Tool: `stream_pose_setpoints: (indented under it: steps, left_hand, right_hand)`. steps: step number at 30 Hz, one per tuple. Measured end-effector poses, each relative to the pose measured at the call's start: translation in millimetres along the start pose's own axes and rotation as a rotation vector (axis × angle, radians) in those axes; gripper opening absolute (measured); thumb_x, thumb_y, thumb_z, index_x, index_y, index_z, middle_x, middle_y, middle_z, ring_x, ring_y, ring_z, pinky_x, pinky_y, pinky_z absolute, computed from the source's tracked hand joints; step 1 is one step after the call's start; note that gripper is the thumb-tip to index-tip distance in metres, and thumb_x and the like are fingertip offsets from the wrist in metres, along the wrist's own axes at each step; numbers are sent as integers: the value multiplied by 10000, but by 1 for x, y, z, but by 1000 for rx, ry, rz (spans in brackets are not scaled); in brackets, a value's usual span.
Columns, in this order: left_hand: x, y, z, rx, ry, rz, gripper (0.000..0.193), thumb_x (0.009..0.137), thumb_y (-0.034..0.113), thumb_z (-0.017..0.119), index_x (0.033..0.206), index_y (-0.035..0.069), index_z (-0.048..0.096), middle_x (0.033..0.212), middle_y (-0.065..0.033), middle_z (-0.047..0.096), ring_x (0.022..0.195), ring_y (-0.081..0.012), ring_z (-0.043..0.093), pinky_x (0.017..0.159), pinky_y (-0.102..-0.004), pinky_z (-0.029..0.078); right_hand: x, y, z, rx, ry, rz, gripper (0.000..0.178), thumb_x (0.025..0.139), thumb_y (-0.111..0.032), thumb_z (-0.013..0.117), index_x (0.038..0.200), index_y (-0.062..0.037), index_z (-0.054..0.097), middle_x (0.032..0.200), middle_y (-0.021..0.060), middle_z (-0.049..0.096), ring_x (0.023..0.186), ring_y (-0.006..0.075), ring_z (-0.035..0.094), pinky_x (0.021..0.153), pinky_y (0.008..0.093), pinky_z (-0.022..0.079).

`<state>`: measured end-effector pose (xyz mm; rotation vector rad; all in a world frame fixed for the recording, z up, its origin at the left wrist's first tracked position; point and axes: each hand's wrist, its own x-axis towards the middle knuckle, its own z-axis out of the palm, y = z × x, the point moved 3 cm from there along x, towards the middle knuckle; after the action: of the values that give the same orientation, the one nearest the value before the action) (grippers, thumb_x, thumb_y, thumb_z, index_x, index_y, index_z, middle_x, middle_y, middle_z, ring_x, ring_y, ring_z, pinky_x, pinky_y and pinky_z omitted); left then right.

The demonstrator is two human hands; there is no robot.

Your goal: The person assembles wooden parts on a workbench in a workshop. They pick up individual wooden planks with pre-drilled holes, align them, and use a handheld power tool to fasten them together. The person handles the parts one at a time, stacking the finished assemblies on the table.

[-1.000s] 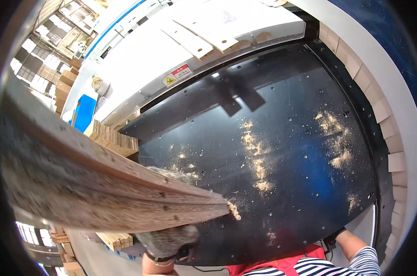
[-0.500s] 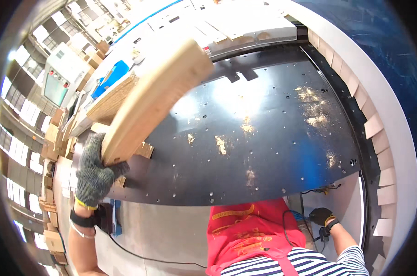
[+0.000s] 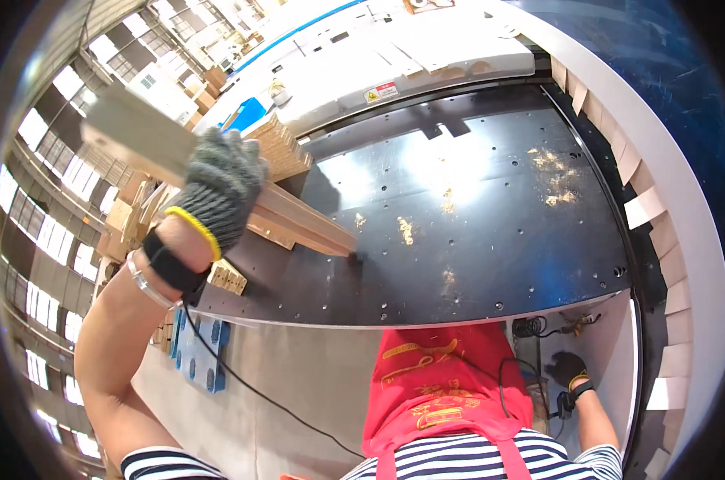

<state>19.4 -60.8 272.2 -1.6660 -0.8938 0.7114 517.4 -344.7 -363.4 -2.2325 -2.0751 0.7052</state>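
Note:
My left hand, in a grey knit glove with a yellow cuff, is closed around a long pale wooden beam. One end of the beam rises to the upper left; the other reaches low over the black tabletop. Whether that lower end touches the surface, I cannot tell. Under and behind the beam stands a stack of wooden pieces, and a short ridged wood block lies by the near left edge. Down at the lower right, my right hand in a dark glove hangs below the table edge, fingers somewhat apart, nothing visible in it.
Sawdust heaps dot the tabletop, which has many small holes. A white machine bed lies along the back, and a curved guard with pale flaps runs down the right. A black cable crosses the lower left, near a blue pallet.
My left hand has moved right and upward with the beam. The beam has swung from leaning up to the right to sloping down to the right. My right hand stays low at the right.

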Motion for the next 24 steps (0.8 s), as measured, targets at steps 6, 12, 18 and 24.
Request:
stream_pose_setpoints:
  steps: [6,12,18,24]
  left_hand:
    - [7,7,2,1,54,125,152,914,147,636,1036,156,724,1141,-91,666,1093,-298,608,986,-473,462]
    - [-9,-14,11,7,-23,32,190,878,162,667,1064,157,709,1131,-87,657,1086,-286,601,932,-446,467]
    - [-33,4,31,-109,-70,2,264,832,126,690,1096,135,694,1106,-105,652,1085,-305,604,933,-468,471]
    - [-102,-13,77,-589,-25,-312,595,624,250,914,1149,116,669,1108,-138,648,1047,-362,629,955,-497,496]
  right_hand:
    - [26,43,18,65,127,352,778,814,-584,800,1294,17,685,1234,251,721,1189,399,667,1014,484,513]
    - [34,36,4,477,157,478,605,927,-467,722,1345,-35,649,1355,239,630,1207,374,587,1037,471,444]
    - [62,26,13,1439,353,568,194,1036,-293,610,1111,-121,656,914,56,688,659,144,583,550,330,485]
    - [53,30,12,1534,584,261,166,1047,-200,605,1166,-92,646,979,5,653,779,155,599,646,322,494]
